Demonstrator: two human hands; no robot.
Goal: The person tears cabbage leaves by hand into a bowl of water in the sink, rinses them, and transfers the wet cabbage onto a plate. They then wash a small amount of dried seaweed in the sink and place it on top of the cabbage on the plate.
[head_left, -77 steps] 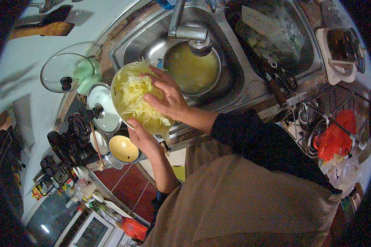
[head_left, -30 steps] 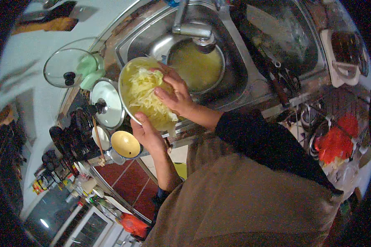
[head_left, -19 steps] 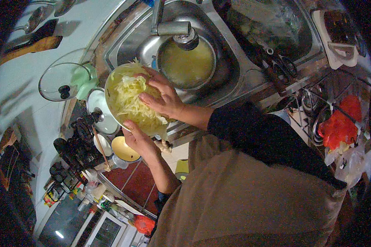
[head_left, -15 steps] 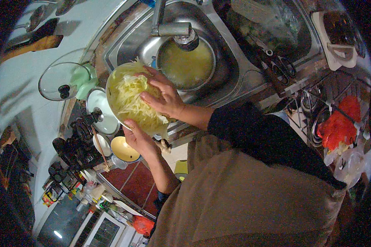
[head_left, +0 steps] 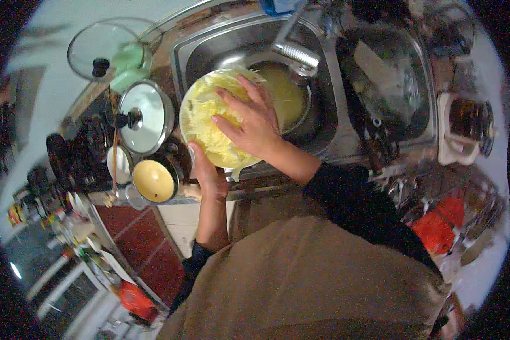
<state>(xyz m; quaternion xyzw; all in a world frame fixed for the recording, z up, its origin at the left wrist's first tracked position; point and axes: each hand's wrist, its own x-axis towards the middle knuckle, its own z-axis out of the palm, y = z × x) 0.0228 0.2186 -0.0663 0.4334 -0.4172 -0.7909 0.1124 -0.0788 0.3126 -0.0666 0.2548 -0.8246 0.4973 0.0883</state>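
I see the brushed-steel double sink (head_left: pixel 323 122) spreading out beyond both hands and off to their right. Just in front of me, tilted at its near left edge, is the wide, round, pale-rimmed bowl (head_left: pixel 185 116), heaped with pale yellow, finely cut vegetable shreds (head_left: pixel 209 122). Past the right hand, inside the sink basin and partly hidden by the bowl, I make out a round metal pot (head_left: pixel 290 105) of cloudy yellowish liquid, with a chrome faucet (head_left: pixel 297 55) above it. My right hand (head_left: pixel 254 126) lies over the heap with fingers parted and thumb apart; I cannot tell whether its fingertips grip any strands. My left hand (head_left: pixel 207 170) has hold of the near side of the bowl, thumb on the rim, fingers mostly hidden. Left of the hands I see a round pot with a glass lid (head_left: pixel 147 122) and, nearer the left wrist, a small yellow-lined bowl (head_left: pixel 153 181). The shreds look moist, thin and tangled, brighter yellow beneath the right thumb and whitish toward the far rim; one limp scrap hangs below the near rim.
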